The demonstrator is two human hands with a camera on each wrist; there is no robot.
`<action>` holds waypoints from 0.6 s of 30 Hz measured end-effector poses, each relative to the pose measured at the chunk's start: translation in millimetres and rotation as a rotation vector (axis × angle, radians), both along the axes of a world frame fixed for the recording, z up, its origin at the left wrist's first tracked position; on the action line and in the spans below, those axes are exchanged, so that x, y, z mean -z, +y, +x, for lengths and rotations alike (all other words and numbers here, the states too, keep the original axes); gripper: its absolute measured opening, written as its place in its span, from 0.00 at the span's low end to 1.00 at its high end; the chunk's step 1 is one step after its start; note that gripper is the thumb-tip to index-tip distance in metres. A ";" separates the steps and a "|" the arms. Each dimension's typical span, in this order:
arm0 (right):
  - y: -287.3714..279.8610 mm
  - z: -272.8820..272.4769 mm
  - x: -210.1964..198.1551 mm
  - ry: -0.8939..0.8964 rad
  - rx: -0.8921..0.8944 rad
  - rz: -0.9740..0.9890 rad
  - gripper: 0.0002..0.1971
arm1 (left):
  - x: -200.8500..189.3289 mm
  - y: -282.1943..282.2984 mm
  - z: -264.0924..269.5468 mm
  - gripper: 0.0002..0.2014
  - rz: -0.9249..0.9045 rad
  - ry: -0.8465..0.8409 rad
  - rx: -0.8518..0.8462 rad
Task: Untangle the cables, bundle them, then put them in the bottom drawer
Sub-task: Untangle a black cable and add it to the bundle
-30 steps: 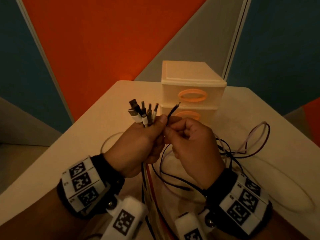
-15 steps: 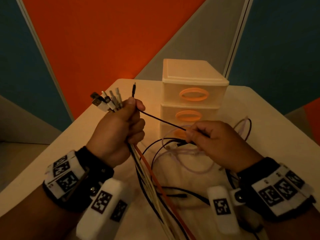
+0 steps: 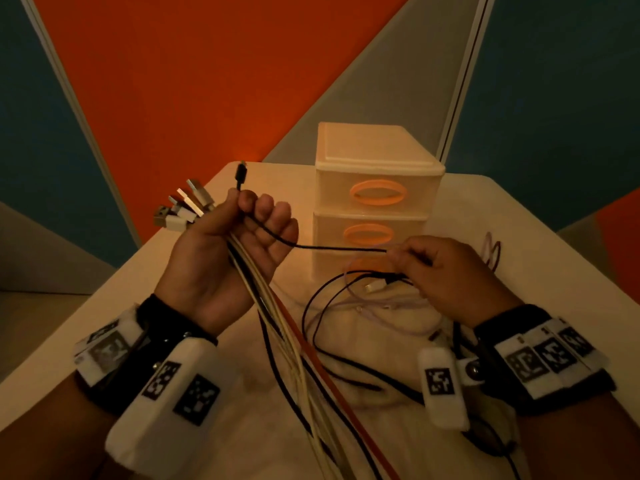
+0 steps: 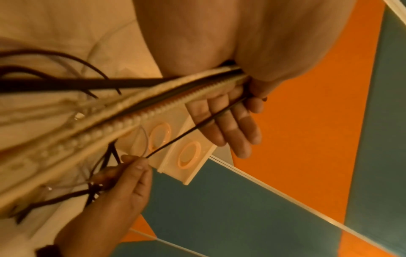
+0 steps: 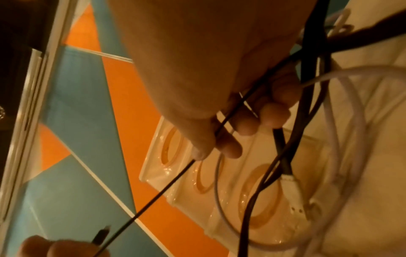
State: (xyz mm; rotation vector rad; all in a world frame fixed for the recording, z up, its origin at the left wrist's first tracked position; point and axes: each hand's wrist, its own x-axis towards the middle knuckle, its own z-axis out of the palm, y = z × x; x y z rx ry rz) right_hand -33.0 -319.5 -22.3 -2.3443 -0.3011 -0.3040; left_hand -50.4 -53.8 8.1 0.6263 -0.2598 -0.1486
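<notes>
The left hand (image 3: 221, 258) is raised, palm turned toward the right hand, its grip clamped on a bundle (image 3: 277, 320) of white, black and red cables. Above that grip the plugs (image 3: 183, 209) fan up and away to the left; below it the bundle runs as one straight sheaf down past the wrist toward the person. A thin black cable (image 3: 332, 248) is pinched at the top of the same grip under the thumb, its plug (image 3: 241, 174) pointing straight up. From there it crosses the half-open fingers (image 4: 230, 121) and runs taut, nearly level, to the right hand (image 3: 450, 275).

The right hand is lower, knuckles up, thumb and forefinger closed on the black cable, with the other fingers (image 5: 272, 111) curled around further strands. Under and beside that grip, loose loops (image 3: 329, 306) of black and pale cable lie on the surface (image 3: 104, 323), a white plug (image 5: 294, 193) among them.

Beyond both grips a drawer unit (image 3: 374, 202) stands on the surface, its drawers shut. The bottom drawer (image 5: 263, 196) sits just behind the right hand.
</notes>
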 end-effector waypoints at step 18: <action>-14.0 -14.7 -22.6 0.270 -0.317 0.092 0.13 | -1.6 1.7 -5.1 0.10 0.065 0.011 0.112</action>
